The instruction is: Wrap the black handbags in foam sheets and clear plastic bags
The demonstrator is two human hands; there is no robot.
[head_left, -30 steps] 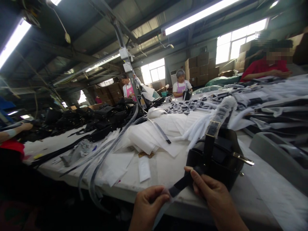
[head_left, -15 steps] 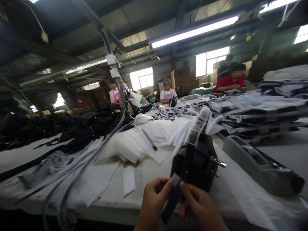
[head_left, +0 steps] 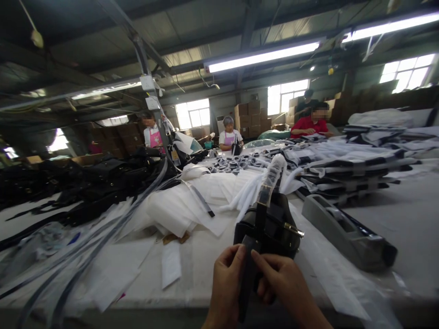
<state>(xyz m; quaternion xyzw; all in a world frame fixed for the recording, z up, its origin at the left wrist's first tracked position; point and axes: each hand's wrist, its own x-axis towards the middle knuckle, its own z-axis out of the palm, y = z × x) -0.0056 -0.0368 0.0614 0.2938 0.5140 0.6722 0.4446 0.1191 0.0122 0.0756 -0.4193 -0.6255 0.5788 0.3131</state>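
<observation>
Head view: black strap (head_left: 248, 276) between left hand (head_left: 225, 281), right hand (head_left: 281, 276).

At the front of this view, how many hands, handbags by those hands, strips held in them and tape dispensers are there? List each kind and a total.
Hands, left hand and right hand: 2
Black handbag: 1
Dark strip: 1
Grey tape dispenser: 1
Total: 5

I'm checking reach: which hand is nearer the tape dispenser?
Right. The right hand is left of the tape dispenser; the left hand is farther left.
</observation>
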